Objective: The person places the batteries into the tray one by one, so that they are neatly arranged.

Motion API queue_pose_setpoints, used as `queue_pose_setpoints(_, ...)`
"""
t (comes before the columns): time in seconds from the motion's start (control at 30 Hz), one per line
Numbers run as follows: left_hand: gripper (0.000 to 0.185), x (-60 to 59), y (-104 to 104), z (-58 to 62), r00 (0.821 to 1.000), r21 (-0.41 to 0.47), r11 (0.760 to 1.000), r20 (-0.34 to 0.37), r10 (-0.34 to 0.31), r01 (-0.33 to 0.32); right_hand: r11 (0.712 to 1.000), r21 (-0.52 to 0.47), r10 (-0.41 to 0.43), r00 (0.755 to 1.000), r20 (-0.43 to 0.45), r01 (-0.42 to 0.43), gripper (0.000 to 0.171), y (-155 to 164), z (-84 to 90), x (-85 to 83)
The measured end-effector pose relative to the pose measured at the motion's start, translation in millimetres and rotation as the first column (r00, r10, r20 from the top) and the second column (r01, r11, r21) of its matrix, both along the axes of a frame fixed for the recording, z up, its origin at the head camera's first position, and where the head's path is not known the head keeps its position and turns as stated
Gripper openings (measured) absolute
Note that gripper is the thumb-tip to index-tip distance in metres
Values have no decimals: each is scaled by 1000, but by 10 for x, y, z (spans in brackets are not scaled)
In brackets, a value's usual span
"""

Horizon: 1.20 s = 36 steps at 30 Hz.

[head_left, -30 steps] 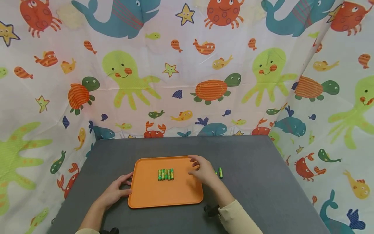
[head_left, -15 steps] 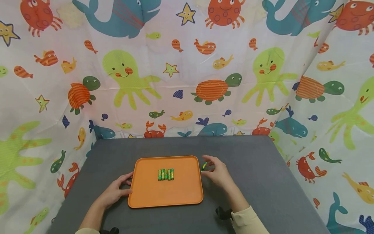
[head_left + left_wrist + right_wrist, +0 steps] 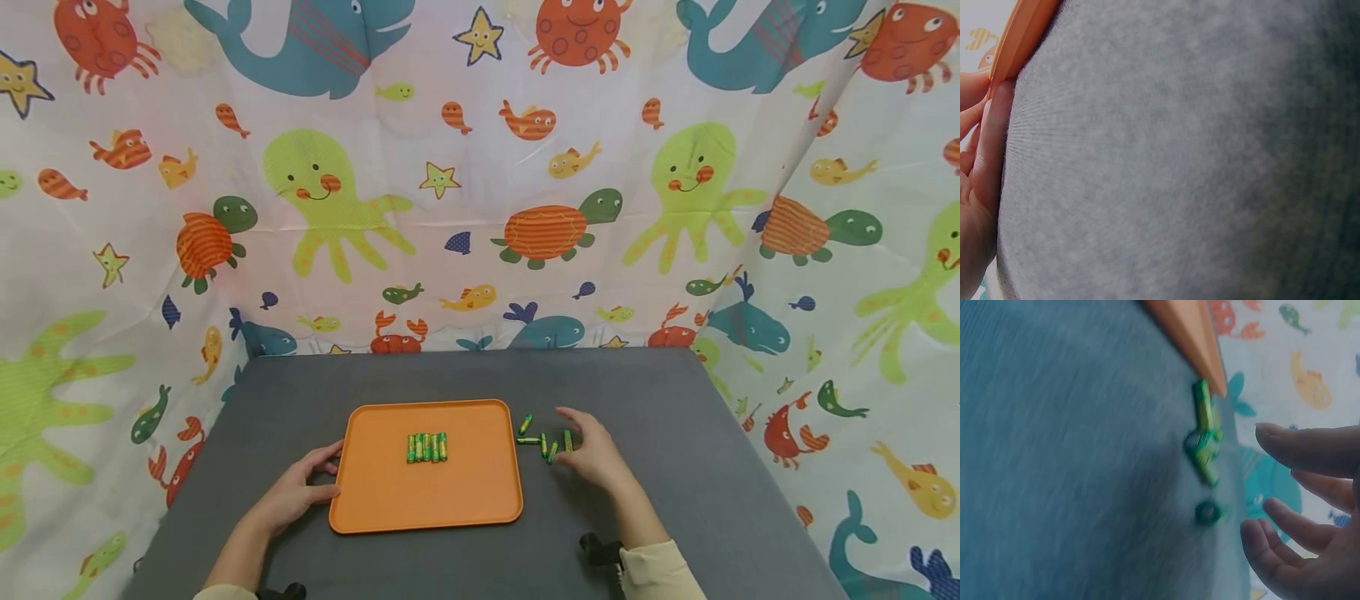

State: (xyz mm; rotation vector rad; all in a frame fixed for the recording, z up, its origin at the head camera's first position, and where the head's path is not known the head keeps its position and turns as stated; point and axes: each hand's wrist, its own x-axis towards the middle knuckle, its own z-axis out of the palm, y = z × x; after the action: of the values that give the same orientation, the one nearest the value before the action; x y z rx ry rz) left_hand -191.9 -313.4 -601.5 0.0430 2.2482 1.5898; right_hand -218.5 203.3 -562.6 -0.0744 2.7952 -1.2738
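An orange tray (image 3: 427, 500) lies on the grey table, with several green batteries (image 3: 427, 447) side by side in a row on it. My left hand (image 3: 296, 487) touches the tray's left rim with thumb and fingers spread along it; the left wrist view shows the thumb (image 3: 997, 137) against the tray edge (image 3: 1025, 37). Right of the tray, several loose green batteries (image 3: 543, 445) lie at different angles. My right hand (image 3: 596, 454) is over the rightmost battery (image 3: 567, 439), thumb and fingers apart. In the right wrist view that hand (image 3: 1310, 512) holds nothing.
A white cloth printed with sea animals (image 3: 450, 275) hangs behind the table (image 3: 637, 383) and along both sides. Black wrist straps (image 3: 600, 550) and light sleeves (image 3: 660, 571) show at the lower edge of the head view.
My right hand has moved right, from above the tray's right part to beside the loose batteries, uncovering several of them. The left hand, the tray and the battery row stay put.
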Motion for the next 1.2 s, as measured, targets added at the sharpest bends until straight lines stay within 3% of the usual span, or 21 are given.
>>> queue_pose_setpoints(0.37, 80, -8, -20, -19, 1000, -32, 999, -7, 3, -4, 1000, 5, -4, 997, 78, 3, 84, 250, -235, -33)
queue_pose_setpoints(0.63, 80, -11, -30, -19, 1000, -24, 1000, -22, -12, 11, 998, 56, 22, 997, 69, -26, 70, 276, -287, -77)
queue_pose_setpoints(0.9, 80, 2, -19, -23, 999, -8, 1000, -38, -18, 17, 996, 84, -19, 997, 77, 12, 58, 290, -318, -84)
queue_pose_setpoints(1.2, 80, -7, -50, -23, 998, 16, 999, -46, -31, 32, 989, -73, -125, 991, 53, 129, 60, 273, -312, -71)
